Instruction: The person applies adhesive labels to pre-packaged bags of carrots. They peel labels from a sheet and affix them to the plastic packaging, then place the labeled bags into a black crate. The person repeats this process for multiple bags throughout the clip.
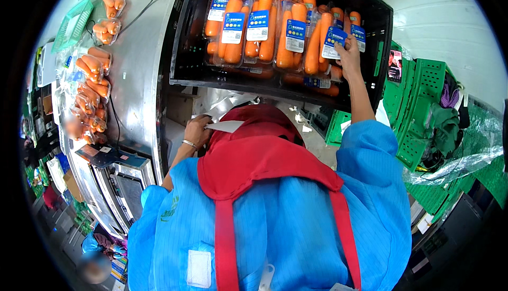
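A black plastic crate [177,69] in front of me holds several clear packs of carrots [233,29] with blue-and-white labels, stacked in layers. My right hand [349,58] reaches into its right side, fingers closed at the labelled end of a carrot pack [319,47]. The fingertips lie against the label, and part of the grip is hidden. Lower down, left of my red apron [259,143], my left hand [197,131] is closed, with a pointed piece of white paper [226,126] sticking out from it. A bracelet circles that wrist.
On the metal table [138,42] at left lie several carrot packs [90,67] without visible labels, a green basket [75,22] and a dark cable. Green crates [423,95] holding cloth and plastic film stand at right. White paper scraps [307,128] lie below the black crate.
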Demonstrator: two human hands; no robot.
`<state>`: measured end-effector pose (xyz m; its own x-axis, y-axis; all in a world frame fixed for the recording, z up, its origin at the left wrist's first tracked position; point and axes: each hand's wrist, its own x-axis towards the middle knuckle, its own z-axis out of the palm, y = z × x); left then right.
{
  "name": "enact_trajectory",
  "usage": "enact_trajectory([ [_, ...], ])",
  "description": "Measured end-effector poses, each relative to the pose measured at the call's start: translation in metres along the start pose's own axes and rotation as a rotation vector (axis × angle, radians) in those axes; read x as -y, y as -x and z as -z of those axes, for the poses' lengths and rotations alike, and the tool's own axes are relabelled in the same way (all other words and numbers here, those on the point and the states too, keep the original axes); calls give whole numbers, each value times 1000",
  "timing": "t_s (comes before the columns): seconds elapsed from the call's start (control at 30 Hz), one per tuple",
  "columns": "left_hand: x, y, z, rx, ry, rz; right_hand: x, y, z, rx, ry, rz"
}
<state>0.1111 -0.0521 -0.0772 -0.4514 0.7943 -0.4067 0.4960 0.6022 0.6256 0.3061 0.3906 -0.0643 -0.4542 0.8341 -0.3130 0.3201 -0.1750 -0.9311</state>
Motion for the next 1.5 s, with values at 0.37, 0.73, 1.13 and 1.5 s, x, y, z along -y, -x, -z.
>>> enact_trajectory([
  [0.37, 30, 4, -29, -150, 39, 83, -35, -28, -2, -42, 444, 162],
  [0.73, 52, -15, -12, -302, 586, 307, -42, 36, -31, 263, 1219, 389],
  [1.13, 70, 9, -23, -246, 559, 351, 50, 42, -21, 299, 764, 201],
  [1.5, 92, 27, -12, -277, 544, 400, 9, 23, -36, 316, 1061, 385],
])
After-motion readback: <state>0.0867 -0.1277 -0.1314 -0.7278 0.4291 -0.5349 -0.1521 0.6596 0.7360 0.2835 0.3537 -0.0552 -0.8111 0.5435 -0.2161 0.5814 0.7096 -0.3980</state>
